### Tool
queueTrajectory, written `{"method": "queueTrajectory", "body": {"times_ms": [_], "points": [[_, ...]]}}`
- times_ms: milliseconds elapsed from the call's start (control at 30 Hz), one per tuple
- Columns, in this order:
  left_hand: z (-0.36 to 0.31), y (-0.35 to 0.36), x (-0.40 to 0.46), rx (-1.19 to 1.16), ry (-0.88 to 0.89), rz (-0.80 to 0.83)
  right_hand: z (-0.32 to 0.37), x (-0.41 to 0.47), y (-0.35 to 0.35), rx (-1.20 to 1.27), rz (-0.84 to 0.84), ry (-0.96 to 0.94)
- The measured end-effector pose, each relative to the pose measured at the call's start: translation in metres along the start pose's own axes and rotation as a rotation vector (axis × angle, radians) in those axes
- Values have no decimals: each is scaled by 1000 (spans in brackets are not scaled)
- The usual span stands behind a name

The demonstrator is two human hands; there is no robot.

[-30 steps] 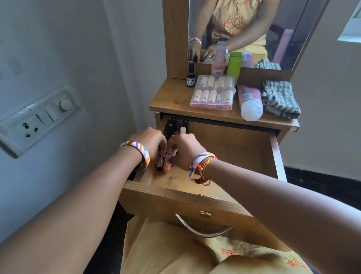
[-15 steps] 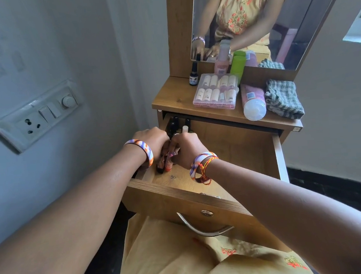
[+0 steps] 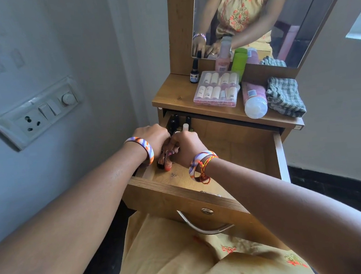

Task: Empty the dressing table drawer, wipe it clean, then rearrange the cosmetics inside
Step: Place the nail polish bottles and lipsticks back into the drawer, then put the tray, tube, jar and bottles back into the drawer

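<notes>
Both hands work inside the open drawer [image 3: 281, 161] of the wooden dressing table [image 3: 178, 96], at the drawer's left side. Left hand [image 3: 153, 136] — fingers curled down over a cluster of small cosmetics against the left wall; whether they actually grip one cannot be told. Right hand [image 3: 187, 147] — fingers bent and pressed together around a small pink-orange tube [image 3: 168, 162], which lies on the drawer floor just beside a dark-capped item [image 3: 160, 163]. Behind the hands, at the drawer's back left corner, several dark bottles [image 3: 175, 121] and one white-capped bottle [image 3: 185, 127] stand upright. Remaining drawer floor to the right is bare wood. Above the drawer, on the tabletop: a small black dropper bottle [image 3: 194, 74], a clear case of mini bottles [image 3: 216, 88], a pink pump bottle [image 3: 223, 57], a green container [image 3: 238, 62], a pink bottle lying on its side [image 3: 254, 98] and a folded checked cloth [image 3: 284, 96].
</notes>
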State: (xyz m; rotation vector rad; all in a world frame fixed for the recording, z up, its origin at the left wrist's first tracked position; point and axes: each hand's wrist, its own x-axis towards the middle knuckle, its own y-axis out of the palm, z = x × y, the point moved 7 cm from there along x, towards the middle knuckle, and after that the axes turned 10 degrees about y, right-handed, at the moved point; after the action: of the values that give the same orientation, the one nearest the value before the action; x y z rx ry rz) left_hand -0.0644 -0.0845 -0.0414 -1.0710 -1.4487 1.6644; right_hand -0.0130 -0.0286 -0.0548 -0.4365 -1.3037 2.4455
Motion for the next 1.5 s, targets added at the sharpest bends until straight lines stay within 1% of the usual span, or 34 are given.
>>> {"method": "queueTrajectory", "body": {"times_ms": [400,600,633,733,867,1000,1067,1167,1367,1433,1500], "points": [[1,3,1,-12,1,14,-1,0,-1,-33,1,3],[0,-29,10,-170,39,121,6,-5,-28,50,-12,-10],[-1,-39,12,-196,45,115,8,-6,-37,52,-15,-17],[-3,-75,23,-266,65,7,11,-2,-73,66,-69,-10],[-8,-123,43,-361,97,-177,7,16,-125,117,-220,17],[-4,-159,71,-388,94,-355,-1,38,-172,76,-348,0],[2,-169,86,-382,71,-415,-6,50,-192,63,-407,-6],[10,-176,111,-345,52,-464,-14,69,-218,-67,-522,-11],[20,-169,160,-310,2,-444,-19,98,-239,-232,-615,-92],[19,-168,171,-342,15,-479,-25,106,-246,-225,-628,-82],[10,-171,180,-402,87,-526,-40,115,-255,-194,-615,-21]]}}
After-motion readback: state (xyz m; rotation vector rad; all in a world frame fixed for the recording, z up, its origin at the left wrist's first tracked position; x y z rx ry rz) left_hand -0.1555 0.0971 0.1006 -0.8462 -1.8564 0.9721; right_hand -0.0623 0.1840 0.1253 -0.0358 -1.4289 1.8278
